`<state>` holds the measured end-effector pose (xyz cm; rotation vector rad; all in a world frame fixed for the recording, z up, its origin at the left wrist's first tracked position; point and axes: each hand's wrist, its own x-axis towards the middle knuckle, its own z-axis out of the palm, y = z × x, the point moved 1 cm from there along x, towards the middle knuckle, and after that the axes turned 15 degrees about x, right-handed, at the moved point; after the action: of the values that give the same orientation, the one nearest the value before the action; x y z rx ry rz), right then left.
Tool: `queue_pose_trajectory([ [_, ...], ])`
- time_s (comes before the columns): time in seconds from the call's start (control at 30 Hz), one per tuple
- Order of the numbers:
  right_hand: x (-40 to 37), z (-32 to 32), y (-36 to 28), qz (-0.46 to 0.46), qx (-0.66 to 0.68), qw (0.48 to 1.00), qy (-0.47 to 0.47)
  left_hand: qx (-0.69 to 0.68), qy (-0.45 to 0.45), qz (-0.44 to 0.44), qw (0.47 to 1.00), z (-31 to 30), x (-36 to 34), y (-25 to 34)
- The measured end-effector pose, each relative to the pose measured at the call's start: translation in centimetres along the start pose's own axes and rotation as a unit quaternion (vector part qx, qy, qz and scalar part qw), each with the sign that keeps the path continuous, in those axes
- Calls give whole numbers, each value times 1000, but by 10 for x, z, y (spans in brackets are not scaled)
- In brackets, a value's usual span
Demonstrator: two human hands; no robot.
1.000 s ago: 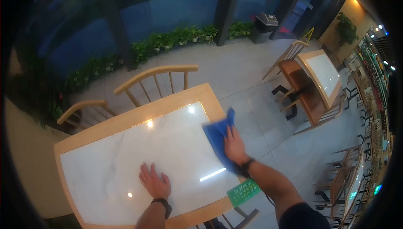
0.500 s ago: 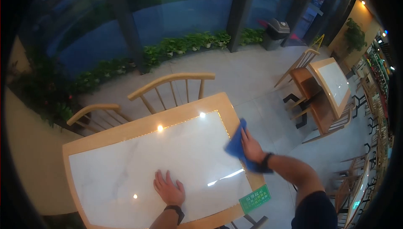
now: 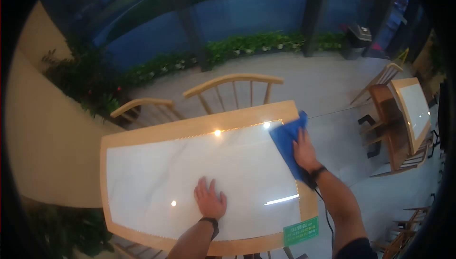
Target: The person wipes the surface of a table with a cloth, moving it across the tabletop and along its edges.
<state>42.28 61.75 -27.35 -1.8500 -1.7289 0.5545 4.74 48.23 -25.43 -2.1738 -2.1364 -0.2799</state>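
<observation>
Head view: the right hand [image 3: 304, 152] lies on a blue cloth [image 3: 286, 138] at the tabletop's [image 3: 156, 164] far right edge, fingers stretched flat, apparently pressing rather than clutching. The left hand [image 3: 209, 201] rests palm-down mid-tabletop, fingers spread, holding nothing. A green sticker [image 3: 300, 231] marks the near corner.

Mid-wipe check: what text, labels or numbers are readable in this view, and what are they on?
Green sticker, on the near right corner of the table, on its wooden rim: white characters, too blurred to read.
Blue cloth and bin: no text visible.
Nothing else in view carries readable text.
</observation>
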Motion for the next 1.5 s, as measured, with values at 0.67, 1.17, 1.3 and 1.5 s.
queue_pose_trajectory([
  [0.67,62,6,9,-127,-101,985,-56,11,-13,-11,1000,2,0,0],
  [1.17,-216,-30,-38,-244,-121,886,-376,18,-15,-6,1000,18,-3,-2],
  [1.3,-304,-42,-16,-298,-107,823,-472,10,-18,-7,1000,18,1,-4],
  [1.5,-83,-20,-4,-256,-54,902,-345,8,-29,-10,999,11,0,1],
])
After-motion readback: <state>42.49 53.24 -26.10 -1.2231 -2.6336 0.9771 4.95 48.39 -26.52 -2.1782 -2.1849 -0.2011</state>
